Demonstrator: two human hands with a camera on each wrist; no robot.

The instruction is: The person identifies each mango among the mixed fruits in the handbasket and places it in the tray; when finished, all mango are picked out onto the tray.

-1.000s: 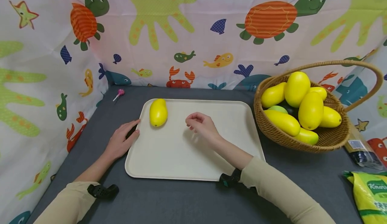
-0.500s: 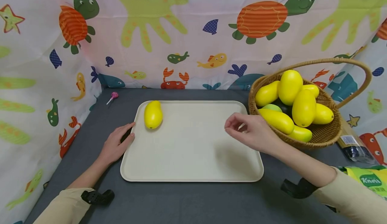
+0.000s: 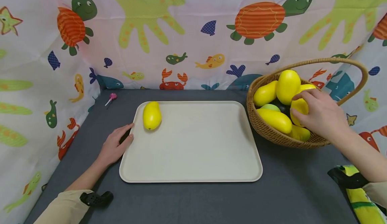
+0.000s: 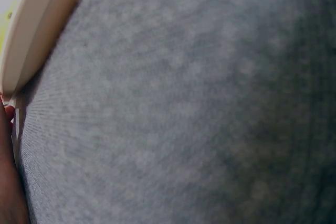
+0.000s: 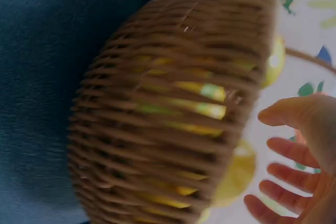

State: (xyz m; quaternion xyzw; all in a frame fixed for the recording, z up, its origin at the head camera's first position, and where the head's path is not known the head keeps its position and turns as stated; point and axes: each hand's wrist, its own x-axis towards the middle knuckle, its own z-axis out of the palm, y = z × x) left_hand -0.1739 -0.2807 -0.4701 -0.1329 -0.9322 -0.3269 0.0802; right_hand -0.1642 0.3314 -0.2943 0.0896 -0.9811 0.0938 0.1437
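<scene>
My left hand (image 3: 114, 145) lies at the left edge of the pale tray (image 3: 193, 150), fingertips touching its rim. On the tray's upper left sits a yellow mango (image 3: 152, 115). My right hand (image 3: 325, 113) reaches over the wicker basket (image 3: 264, 131) at the right, with thumb and fingers spread at a yellow mango (image 3: 298, 108) and partly covering it. In the right wrist view the fingers of the right hand (image 5: 319, 135) are parted beside the basket's rim, holding nothing visible. Several more yellow mangoes and a green fruit (image 3: 270, 107) fill the basket.
A pink lollipop (image 3: 112, 97) lies at the back left of the dark table (image 3: 187, 200). A yellow-green packet (image 3: 361, 200) is at the right front, partly behind the right forearm. The basket's tall handle (image 3: 361, 72) arches at its right; a patterned curtain (image 3: 193, 25) hangs behind.
My right hand has moved from above the middle of the tray rightward to the mangoes in the basket. The left hand stays by the tray's edge. The view has turned slightly right.
</scene>
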